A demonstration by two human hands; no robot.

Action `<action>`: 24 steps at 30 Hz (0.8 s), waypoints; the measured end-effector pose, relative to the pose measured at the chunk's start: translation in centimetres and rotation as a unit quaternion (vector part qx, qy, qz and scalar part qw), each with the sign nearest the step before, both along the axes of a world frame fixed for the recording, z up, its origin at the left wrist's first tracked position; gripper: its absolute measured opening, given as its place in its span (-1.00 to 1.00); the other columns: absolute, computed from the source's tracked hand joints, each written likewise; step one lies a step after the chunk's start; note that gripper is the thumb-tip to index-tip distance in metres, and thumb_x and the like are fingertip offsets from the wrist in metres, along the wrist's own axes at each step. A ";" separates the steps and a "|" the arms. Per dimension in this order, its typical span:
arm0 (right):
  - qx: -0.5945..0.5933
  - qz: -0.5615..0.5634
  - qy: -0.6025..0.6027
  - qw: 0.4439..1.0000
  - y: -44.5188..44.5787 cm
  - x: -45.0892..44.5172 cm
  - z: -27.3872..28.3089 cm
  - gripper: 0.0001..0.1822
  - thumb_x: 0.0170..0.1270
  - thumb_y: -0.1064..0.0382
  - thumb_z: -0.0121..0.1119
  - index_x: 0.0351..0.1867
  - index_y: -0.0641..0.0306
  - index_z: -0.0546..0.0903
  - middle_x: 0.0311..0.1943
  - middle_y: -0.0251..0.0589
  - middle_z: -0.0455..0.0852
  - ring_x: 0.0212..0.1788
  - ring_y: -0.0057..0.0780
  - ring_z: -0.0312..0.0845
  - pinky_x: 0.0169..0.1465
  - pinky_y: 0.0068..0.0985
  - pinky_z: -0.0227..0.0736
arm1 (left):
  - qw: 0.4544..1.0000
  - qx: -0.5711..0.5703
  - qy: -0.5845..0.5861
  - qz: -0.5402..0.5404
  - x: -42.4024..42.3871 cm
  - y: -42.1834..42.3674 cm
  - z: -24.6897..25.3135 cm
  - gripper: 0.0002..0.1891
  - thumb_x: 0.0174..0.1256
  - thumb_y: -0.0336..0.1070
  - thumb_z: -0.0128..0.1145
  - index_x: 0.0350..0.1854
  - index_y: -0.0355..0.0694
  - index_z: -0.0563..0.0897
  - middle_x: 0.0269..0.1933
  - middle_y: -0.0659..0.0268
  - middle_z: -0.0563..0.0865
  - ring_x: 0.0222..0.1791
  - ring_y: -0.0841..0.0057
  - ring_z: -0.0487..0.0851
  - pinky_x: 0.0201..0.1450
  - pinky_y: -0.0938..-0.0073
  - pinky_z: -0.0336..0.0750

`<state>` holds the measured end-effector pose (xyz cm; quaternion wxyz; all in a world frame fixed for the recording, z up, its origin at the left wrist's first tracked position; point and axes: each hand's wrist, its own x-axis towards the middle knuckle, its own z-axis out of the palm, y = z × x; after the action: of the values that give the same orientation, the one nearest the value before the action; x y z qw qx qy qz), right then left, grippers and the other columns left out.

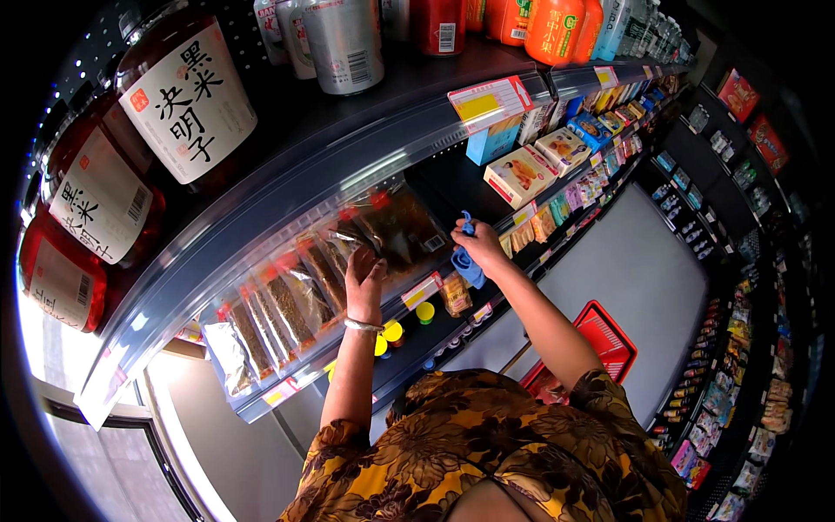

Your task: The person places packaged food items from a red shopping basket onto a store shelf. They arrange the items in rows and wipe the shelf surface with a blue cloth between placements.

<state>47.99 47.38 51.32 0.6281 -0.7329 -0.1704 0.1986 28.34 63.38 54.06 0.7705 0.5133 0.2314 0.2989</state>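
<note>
My left hand (365,280), with a bangle at the wrist, is raised at the row of clear plastic food packets (280,300) standing on a middle shelf. Its fingers lie over the front of a packet; whether they grip it cannot be told. My right hand (481,246) is closed around a blue cloth (466,264), which hangs below the fist and pokes out above it. Between the hands, a large dark packet (404,228) with a barcode leans at the right end of the row. Dark shelf surface shows to the right of it.
Large bottles (189,104) and silver cans (346,49) stand on the upper shelf, behind its clear edge strip. Boxed snacks (522,175) sit farther right. Yellow-lidded jars (393,331) and a small snack packet (455,295) are lower down. A red shopping basket (607,339) is beside my right arm.
</note>
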 end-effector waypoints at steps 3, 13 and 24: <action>-0.105 -0.001 -0.093 0.990 1.0 1.5 -1.2 -0.70 0.12 0.20 0.29 -0.20 0.36 0.59 -0.34 -0.12 0.68 -0.35 -0.33 0.62 -0.25 -0.42 0.50 | 1.000 0.011 0.010 -0.002 0.3 -0.1 0.0 -0.49 0.20 -0.44 0.15 0.23 -0.29 0.37 0.20 0.09 0.49 0.18 0.33 0.47 0.16 0.40 0.40; -0.171 0.033 -0.022 0.984 2.2 1.8 0.3 -0.76 0.10 0.20 0.31 -0.29 0.30 0.63 -0.47 -0.24 0.66 -0.42 -0.49 0.57 -0.31 -0.47 0.46 | 0.999 -0.036 0.029 -0.006 0.4 0.3 0.2 -0.50 0.21 -0.45 0.15 0.22 -0.28 0.37 0.14 0.17 0.53 0.08 0.40 0.52 0.10 0.41 0.45; -0.224 0.004 -0.107 0.969 3.4 0.5 1.0 -0.65 -0.07 0.18 0.36 -0.24 0.32 0.65 -0.33 -0.01 0.71 -0.26 -0.20 0.67 -0.12 -0.37 0.52 | 0.998 0.028 0.052 -0.004 0.8 -0.2 -0.7 -0.58 0.21 -0.46 0.15 0.15 -0.22 0.46 0.07 0.31 0.57 -0.01 0.49 0.54 -0.02 0.45 0.48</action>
<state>48.49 50.78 52.28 0.4256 -0.8710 -0.1906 0.1544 29.11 63.19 53.36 0.7437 0.5508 0.2606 0.2750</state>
